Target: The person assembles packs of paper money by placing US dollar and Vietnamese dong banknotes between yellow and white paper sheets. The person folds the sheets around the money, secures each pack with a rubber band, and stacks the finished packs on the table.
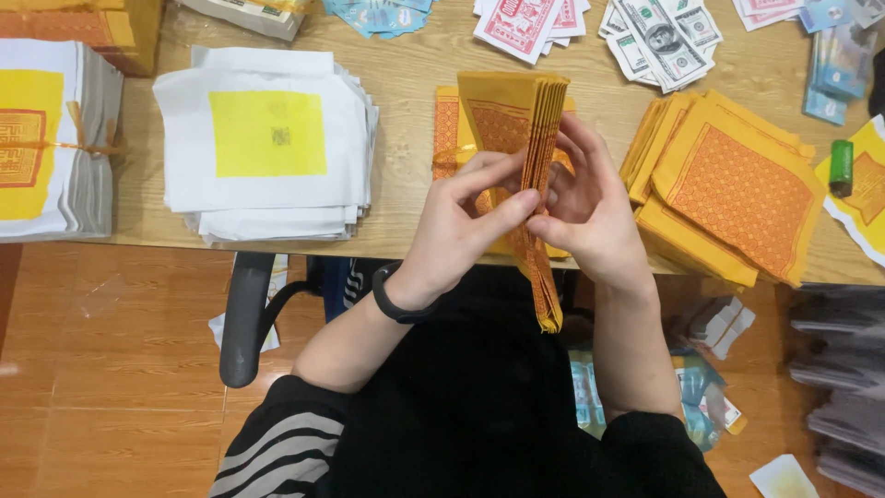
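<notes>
Head view | yellow-orange paper bundle held on edge above near edge of tabletop, landmark = this bundle | left hand fingers closed on its left face, right hand fingers closed on its right face | judgement: keep edges flush, pinch evenly, fan slowly | flat orange stack right of bundle, white-yellow stack left.
</notes>
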